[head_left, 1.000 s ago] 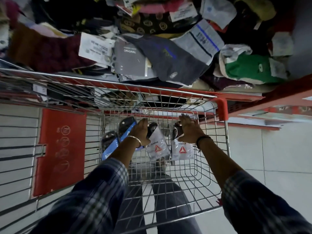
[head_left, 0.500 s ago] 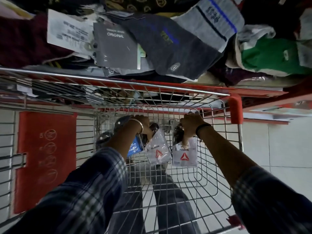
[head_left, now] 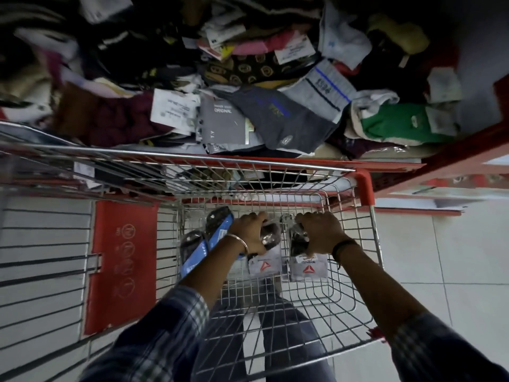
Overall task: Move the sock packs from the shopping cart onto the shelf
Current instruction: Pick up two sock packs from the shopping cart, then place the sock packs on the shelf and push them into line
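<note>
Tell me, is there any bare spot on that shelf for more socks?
Hardly: the shelf is heaped edge to edge. The only dark gap is at the far right, beyond the green pack. The cart floor near the person is bare.

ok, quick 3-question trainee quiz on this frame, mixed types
1. True or false: both the left hand and the right hand are inside the shopping cart.
2. What does the right hand grip? A) a green sock B) a sock pack with a red triangle logo C) the cart's handle
3. Fill in: the blue-banded sock packs lie to the ___ of the left hand.

Key
1. True
2. B
3. left

The left hand also grips a triangle-logo pack; the shelf beyond the cart is piled with loose socks.
</note>
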The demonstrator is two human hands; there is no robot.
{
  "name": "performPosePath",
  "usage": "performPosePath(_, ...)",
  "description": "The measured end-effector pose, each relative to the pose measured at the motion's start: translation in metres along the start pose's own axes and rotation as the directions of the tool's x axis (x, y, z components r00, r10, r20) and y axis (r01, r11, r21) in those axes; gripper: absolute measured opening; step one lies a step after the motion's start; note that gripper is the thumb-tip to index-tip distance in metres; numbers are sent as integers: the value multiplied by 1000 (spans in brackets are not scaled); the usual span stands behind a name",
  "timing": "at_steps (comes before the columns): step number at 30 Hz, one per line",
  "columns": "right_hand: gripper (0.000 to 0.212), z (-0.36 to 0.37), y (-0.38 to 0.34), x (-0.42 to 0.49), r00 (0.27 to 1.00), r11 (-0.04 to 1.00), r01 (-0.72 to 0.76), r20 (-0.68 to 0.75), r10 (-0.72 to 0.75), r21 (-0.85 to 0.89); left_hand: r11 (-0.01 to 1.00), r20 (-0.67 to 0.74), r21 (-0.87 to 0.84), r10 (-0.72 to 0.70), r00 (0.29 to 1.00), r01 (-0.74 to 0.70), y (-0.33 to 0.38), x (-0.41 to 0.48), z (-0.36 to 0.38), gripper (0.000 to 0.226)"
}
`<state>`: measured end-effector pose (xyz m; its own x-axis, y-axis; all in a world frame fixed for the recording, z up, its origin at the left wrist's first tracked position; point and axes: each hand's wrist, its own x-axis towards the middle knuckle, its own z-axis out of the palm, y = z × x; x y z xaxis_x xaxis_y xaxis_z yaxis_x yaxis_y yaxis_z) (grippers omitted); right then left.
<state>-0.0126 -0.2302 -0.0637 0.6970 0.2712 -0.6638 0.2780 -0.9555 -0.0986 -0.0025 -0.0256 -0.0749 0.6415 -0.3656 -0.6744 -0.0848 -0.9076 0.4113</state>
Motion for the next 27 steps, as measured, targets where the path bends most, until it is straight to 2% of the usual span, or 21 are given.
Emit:
performPosePath(3,63,-22,-10,-21,995,999,-8,-97,4,-37,999,-93,44,26,995,-22,10,-30,-20,86)
performPosePath(8,69,-67,-24,-57,978,999,-35,-203,34,2,989,-260,130,103,960,-71,29,-78,-65,74)
performPosePath(11,68,-100,-29,-81,961,999,-31,-276,34,14,979,-348,190,137,928,-73,39,-104,-95,76)
performPosePath(15,83,-146,-33,-113,948,999,-34,-317,36,13,977,-387,206,135,912,-57,51,-133,-136,74)
performPosePath(21,73,-226,-37,-175,907,1000,-28,-420,23,-7,952,-472,299,209,856,-68,80,-181,-203,80)
performPosePath(27,84,-296,-29,-224,838,999,-48,-545,33,-13,930,-531,358,273,802,-79,118,-227,-265,86)
